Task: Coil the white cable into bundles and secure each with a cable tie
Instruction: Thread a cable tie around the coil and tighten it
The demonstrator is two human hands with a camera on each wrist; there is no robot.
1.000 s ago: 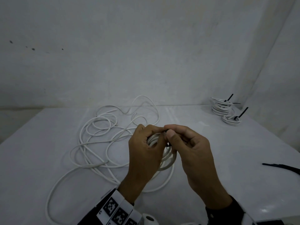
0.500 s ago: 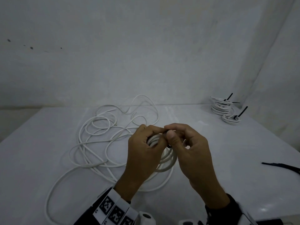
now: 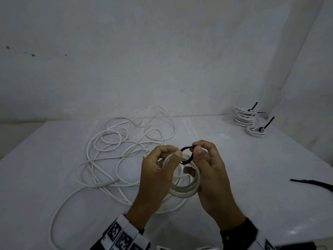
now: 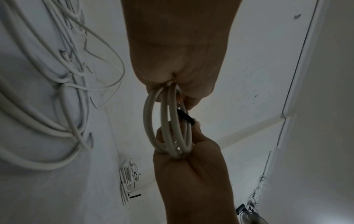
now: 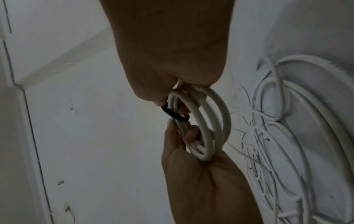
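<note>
A small coil of white cable [image 3: 183, 189] hangs between both hands above the table. My left hand [image 3: 175, 154] curls round the coil's left side, and its thumb and forefinger pinch one end of a black cable tie [image 3: 187, 153]. That tie loops over the coil's top strands. My right hand [image 3: 196, 150] pinches the tie's other end, with its lower fingers against the coil. In the left wrist view the tie [image 4: 186, 117] crosses the coil [image 4: 168, 121]. The right wrist view shows the tie [image 5: 173, 114] beside the coil [image 5: 206, 121]. Loose white cable [image 3: 111, 150] sprawls on the table to the left.
Two tied cable bundles [image 3: 245, 117] [image 3: 255, 131] lie at the table's far right corner by the wall. Spare black ties [image 3: 315, 183] lie near the right edge. The white table [image 3: 252, 177] meets a wall behind.
My hands have drawn slightly apart at the fingertips. The black tie's loop now shows between them, where before the fingers hid it.
</note>
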